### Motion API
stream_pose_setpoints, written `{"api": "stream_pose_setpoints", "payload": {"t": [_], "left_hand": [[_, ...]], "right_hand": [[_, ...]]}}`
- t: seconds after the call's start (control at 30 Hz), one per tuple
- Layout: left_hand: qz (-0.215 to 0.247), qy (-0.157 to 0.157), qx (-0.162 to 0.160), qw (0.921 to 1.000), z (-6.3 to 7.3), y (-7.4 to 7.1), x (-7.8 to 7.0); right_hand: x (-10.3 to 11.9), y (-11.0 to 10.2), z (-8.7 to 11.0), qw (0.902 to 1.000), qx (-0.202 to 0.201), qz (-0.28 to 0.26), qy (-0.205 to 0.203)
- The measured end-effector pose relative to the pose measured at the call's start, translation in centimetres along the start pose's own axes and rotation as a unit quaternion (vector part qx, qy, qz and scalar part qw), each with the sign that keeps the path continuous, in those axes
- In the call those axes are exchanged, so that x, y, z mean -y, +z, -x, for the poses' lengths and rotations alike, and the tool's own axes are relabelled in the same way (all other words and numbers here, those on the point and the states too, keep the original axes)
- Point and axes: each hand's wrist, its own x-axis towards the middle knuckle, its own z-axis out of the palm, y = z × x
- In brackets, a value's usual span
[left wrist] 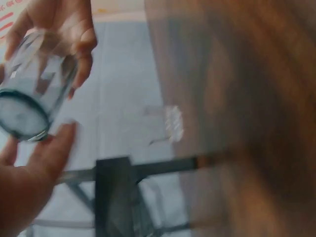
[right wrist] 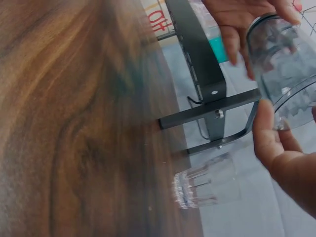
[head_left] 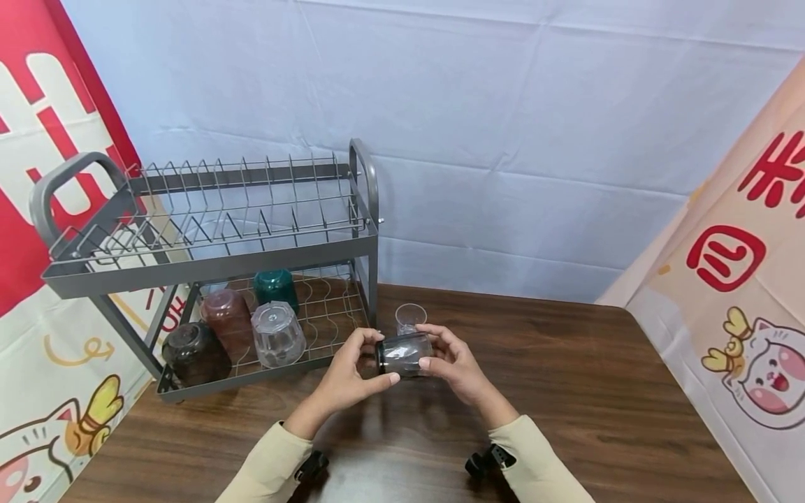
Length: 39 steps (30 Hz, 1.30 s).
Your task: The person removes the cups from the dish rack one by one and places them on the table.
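A smoky clear glass (head_left: 404, 354) lies tipped on its side between the two hands, above the table. My right hand (head_left: 462, 370) grips its right end, thumb on the near side and fingers over the far side. At the other end my left hand (head_left: 349, 374) holds the glass by its dark-edged end, thumb in front and fingers behind. The left wrist view shows that thick end (left wrist: 22, 116) by the left fingers, blurred. Behind the hands, a clear glass (head_left: 410, 318) with a faceted base stands on the table, partly hidden.
A grey two-tier dish rack (head_left: 214, 262) stands at the left on the wooden table (head_left: 566, 391). Its lower shelf bears upturned glasses: a dark one (head_left: 195, 356), a pinkish one (head_left: 228, 323), a clear one (head_left: 278, 335) and a teal one (head_left: 277, 288). A pale cloth (head_left: 503, 140) hangs behind.
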Motion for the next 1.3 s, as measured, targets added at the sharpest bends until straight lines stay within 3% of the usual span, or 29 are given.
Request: {"api": "stream_pose_setpoints", "payload": {"t": [0.13, 0.37, 0.47, 0.57, 0.7, 0.87, 1.1, 1.3], "left_hand": [[-0.116, 0.019, 0.001, 0.9931, 0.1, -0.5, 0.5], [-0.174, 0.017, 0.006, 0.9846, 0.2, -0.7, -0.1], [-0.219, 0.016, 0.021, 0.9753, 0.4, -0.8, -0.4], [-0.270, 0.015, 0.037, 0.9621, 0.6, -1.1, -0.8], [-0.322, 0.019, 0.042, 0.9455, 0.8, -1.7, -1.3], [-0.366, 0.040, 0.025, 0.9293, 0.7, -2.7, -1.8], [-0.408, 0.060, -0.003, 0.9112, 0.4, -3.7, -1.9], [-0.434, 0.067, -0.031, 0.8979, 0.1, -4.5, -1.9]], "right_hand": [[0.4, -0.1, 0.0, 0.9989, -0.011, 0.046, -0.005], [0.4, -0.3, 0.0, 0.9985, -0.010, 0.053, -0.008], [0.4, -0.4, 0.1, 0.9981, -0.017, 0.059, 0.004], [0.7, -0.4, 0.3, 0.9927, -0.037, 0.112, 0.025], [1.4, -0.4, 0.4, 0.9741, -0.060, 0.212, 0.053], [2.5, -0.1, 0.0, 0.9506, -0.051, 0.302, 0.051], [3.1, 0.0, -0.2, 0.9219, -0.056, 0.380, 0.048], [3.2, 0.2, -0.4, 0.8852, -0.073, 0.458, 0.031]]}}
